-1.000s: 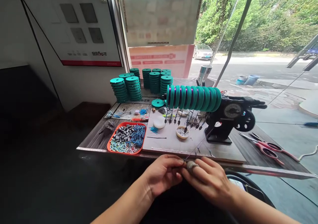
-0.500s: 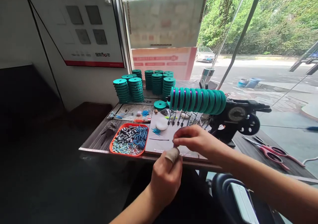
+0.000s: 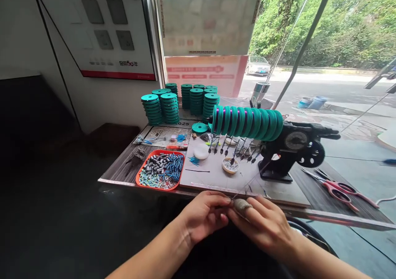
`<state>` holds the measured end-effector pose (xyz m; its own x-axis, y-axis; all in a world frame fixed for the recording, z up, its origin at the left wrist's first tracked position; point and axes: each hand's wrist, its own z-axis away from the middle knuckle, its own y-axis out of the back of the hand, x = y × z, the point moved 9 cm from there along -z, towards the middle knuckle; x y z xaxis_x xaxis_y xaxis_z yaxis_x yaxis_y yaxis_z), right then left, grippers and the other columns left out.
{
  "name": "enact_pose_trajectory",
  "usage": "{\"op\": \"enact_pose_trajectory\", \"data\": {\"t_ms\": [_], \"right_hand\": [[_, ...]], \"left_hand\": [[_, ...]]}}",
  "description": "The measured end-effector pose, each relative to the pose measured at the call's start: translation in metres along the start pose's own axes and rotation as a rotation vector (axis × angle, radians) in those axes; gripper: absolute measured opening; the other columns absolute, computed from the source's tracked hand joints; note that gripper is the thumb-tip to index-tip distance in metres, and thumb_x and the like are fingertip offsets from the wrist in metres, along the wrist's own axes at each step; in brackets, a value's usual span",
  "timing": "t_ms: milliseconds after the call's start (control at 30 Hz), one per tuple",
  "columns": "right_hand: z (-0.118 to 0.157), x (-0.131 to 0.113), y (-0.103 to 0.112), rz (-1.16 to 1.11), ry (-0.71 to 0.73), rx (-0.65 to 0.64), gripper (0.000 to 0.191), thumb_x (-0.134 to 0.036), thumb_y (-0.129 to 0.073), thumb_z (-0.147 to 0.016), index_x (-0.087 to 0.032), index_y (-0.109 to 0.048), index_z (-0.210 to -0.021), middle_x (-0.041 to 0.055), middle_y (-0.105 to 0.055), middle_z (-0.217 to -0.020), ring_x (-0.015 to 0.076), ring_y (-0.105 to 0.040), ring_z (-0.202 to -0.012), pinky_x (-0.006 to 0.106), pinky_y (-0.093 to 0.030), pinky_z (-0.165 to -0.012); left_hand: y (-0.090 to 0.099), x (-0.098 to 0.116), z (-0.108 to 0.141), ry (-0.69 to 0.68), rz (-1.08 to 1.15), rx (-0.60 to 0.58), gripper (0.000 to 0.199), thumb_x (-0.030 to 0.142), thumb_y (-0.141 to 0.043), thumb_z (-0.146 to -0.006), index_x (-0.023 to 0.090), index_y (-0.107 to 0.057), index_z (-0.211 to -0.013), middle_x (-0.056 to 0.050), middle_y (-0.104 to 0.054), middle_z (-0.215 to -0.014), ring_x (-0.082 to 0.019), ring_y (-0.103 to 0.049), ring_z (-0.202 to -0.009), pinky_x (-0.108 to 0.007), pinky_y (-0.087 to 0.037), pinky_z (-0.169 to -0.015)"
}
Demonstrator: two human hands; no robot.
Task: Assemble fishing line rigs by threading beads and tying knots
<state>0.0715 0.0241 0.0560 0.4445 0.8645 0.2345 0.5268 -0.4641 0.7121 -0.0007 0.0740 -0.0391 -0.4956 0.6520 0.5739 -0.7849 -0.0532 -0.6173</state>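
Observation:
My left hand (image 3: 206,213) and my right hand (image 3: 266,224) meet in front of the table's near edge, both closed with fingertips pinched together. A thin line (image 3: 252,179) rises from between them toward the machine; its end at the fingers is too small to make out. A beige finger wrap (image 3: 242,206) shows where the hands meet. Beyond them, a row of green ring-shaped spools (image 3: 247,123) sits on the shaft of a black winding machine (image 3: 295,140). Several dark clips or swivels on short leads (image 3: 227,146) hang below the spools.
An orange-rimmed tray (image 3: 138,180) of sinkers and small tackle parts stands left. A small bowl (image 3: 230,171) of beads rests on the white board (image 3: 213,184). Red-handled scissors (image 3: 337,190) lie right. Stacked green spools (image 3: 169,109) stand at the back left.
My right hand has come down from above the board to the near edge, beside my left hand. My left hand has turned and risen slightly. The bead bowl is now uncovered.

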Motion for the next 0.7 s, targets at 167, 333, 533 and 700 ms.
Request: {"op": "enact_pose_trajectory", "data": {"t_ms": [167, 333, 533, 700], "right_hand": [[0.009, -0.004, -0.01, -0.092, -0.1, 0.005, 0.029, -0.008, -0.036, -0.089, -0.013, -0.065, -0.086, 0.0039, -0.058, -0.062, 0.0137, -0.052, -0.055, 0.028, -0.042, -0.055], [0.021, -0.001, 0.003, -0.149, -0.148, 0.049, 0.023, -0.006, -0.041, -0.087, -0.012, -0.063, -0.093, 0.003, -0.058, -0.061, 0.015, -0.055, -0.06, 0.028, -0.044, -0.058], [0.006, 0.001, -0.006, -0.037, -0.084, 0.028, 0.022, -0.009, -0.044, -0.088, -0.013, -0.065, -0.092, -0.0013, -0.049, -0.051, 0.0131, -0.048, -0.049, 0.027, -0.032, -0.049], [0.009, 0.012, -0.01, -0.237, -0.239, 0.092, 0.022, -0.014, -0.047, -0.087, -0.016, -0.068, -0.084, -0.0002, -0.052, -0.05, 0.0128, -0.043, -0.047, 0.027, -0.03, -0.048]], "left_hand": [[-0.001, 0.005, 0.004, -0.052, 0.024, 0.024, 0.009, 0.003, -0.07, -0.056, 0.01, -0.065, -0.059, 0.001, -0.059, -0.054, -0.002, -0.044, -0.043, -0.012, -0.036, -0.042], [-0.002, 0.007, 0.003, -0.04, 0.031, 0.009, 0.008, 0.0, -0.065, -0.057, 0.007, -0.066, -0.059, -0.002, -0.063, -0.055, -0.002, -0.043, -0.041, -0.012, -0.035, -0.039], [0.0, -0.004, -0.001, 0.002, 0.087, 0.004, 0.008, 0.001, -0.068, -0.054, 0.009, -0.064, -0.056, -0.001, -0.061, -0.054, -0.004, -0.05, -0.046, -0.011, -0.036, -0.041], [-0.001, -0.009, -0.002, 0.023, 0.097, -0.004, 0.007, 0.003, -0.068, -0.055, 0.008, -0.064, -0.056, -0.002, -0.061, -0.057, -0.004, -0.051, -0.047, -0.011, -0.036, -0.04]]}}
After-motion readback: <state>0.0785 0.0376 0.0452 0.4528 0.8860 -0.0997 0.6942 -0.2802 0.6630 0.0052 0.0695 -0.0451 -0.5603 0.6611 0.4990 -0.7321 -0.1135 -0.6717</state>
